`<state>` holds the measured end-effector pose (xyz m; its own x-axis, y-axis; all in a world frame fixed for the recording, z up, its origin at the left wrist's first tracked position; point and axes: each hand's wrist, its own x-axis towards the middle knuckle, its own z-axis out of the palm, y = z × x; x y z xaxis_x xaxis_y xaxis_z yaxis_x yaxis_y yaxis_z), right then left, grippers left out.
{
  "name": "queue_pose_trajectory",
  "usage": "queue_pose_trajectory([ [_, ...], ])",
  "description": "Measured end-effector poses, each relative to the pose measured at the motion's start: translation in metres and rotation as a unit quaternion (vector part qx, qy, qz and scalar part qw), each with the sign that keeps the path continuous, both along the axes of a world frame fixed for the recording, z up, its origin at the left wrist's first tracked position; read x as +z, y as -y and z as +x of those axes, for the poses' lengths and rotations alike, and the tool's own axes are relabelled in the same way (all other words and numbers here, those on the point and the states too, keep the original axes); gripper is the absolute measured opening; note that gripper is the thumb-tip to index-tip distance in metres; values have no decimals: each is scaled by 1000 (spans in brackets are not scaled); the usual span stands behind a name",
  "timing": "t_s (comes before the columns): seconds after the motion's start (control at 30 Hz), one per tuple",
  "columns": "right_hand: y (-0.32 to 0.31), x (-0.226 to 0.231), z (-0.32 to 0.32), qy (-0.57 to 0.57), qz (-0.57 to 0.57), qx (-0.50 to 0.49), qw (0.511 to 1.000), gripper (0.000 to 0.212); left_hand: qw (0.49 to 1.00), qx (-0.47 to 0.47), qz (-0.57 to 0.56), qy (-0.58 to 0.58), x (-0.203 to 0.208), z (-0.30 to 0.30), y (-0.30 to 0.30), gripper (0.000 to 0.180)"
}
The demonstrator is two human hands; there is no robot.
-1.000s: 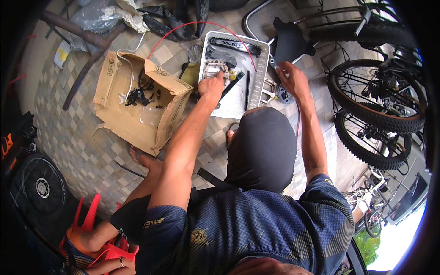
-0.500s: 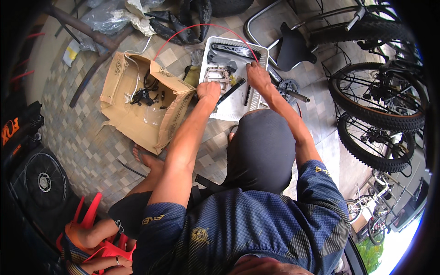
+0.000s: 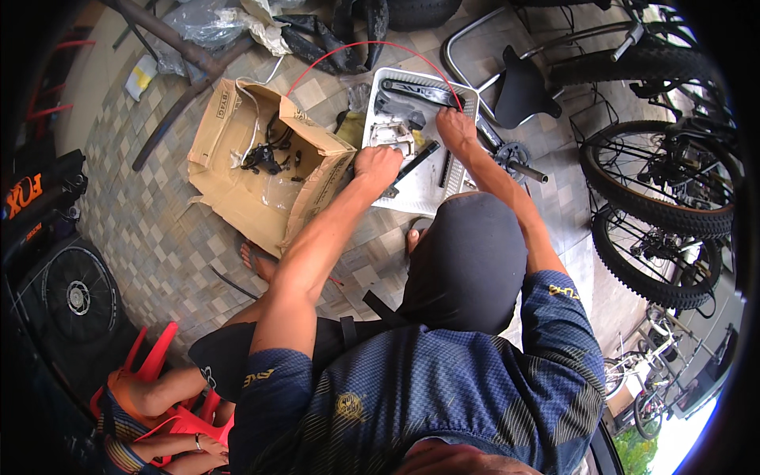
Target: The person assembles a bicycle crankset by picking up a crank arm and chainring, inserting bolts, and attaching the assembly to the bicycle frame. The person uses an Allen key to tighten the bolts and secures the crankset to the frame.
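Note:
My right hand [image 3: 457, 128] is closed at the right side of a white plastic basket [image 3: 419, 195], gripping the end of a thin red cable [image 3: 372, 43]. The cable arches leftward to the cardboard box [image 3: 226, 194]. Over the basket's left rim, my left hand [image 3: 378, 165] is curled closed; whatever its fingers hold is hidden. Just right of it, a black bar-shaped piece [image 3: 419, 160] slants across the basket. A pale bicycle pedal [image 3: 393, 136] lies beyond my left hand, and a black crank arm [image 3: 423, 93] lies along the far side.
Small black bicycle parts [image 3: 267, 158] sit in the box. A chainring with its axle [image 3: 514, 158] lies right of the basket. Bicycle wheels [image 3: 657, 178] and a black saddle [image 3: 518, 91] line the right. Another person sits on a red chair [image 3: 154, 356] at lower left.
The view has shifted, so the basket and box appear farther right. Both hands stay over the basket. A short red end now shows beside my left forearm.

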<state>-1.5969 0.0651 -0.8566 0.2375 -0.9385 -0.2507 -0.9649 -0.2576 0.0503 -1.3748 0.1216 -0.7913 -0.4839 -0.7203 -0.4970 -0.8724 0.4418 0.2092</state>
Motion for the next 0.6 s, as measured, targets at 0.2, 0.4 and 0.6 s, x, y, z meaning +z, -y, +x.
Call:
queue_pose_trajectory([
  [0.2, 8, 20, 3, 64, 74, -34, 995, 16, 977, 149, 8, -153, 47, 43, 32, 27],
  [0.4, 4, 25, -4, 94, 102, -74, 988, 19, 879, 328, 75, -339, 53, 100, 41, 27],
  [0.6, -8, 30, 5, 93, 87, -78, 989, 21, 806, 449, 43, -384, 58, 133, 45, 29],
])
